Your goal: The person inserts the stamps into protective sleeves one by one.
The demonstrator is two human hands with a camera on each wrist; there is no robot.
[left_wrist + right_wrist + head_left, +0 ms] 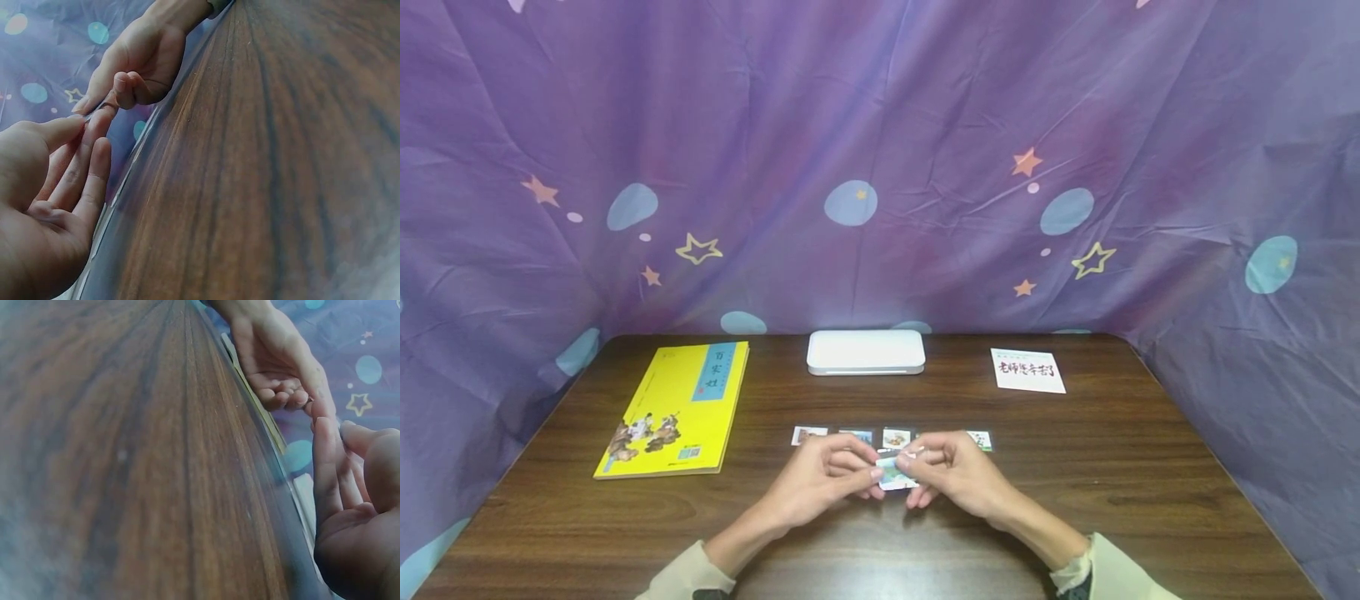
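A small picture card (891, 478) with blue and green on it is held between both hands, above the near middle of the table. My left hand (818, 477) pinches its left edge between thumb and fingers. From the other side, my right hand (961, 477) pinches it too, its thumb lying over the card's face. In both wrist views the card is seen almost edge-on and is largely hidden by fingers. Just beyond the hands lies a row of several similar cards (809, 435), some partly covered by the fingers, among them a card with a brownish picture (896, 437).
A yellow book (677, 400) lies at the left of the wooden table (1120, 492). At the back middle is a white flat case (865, 350). To the back right is a white paper with handwriting-style characters (1028, 371). Purple patterned cloth (940, 275) hangs behind the table.
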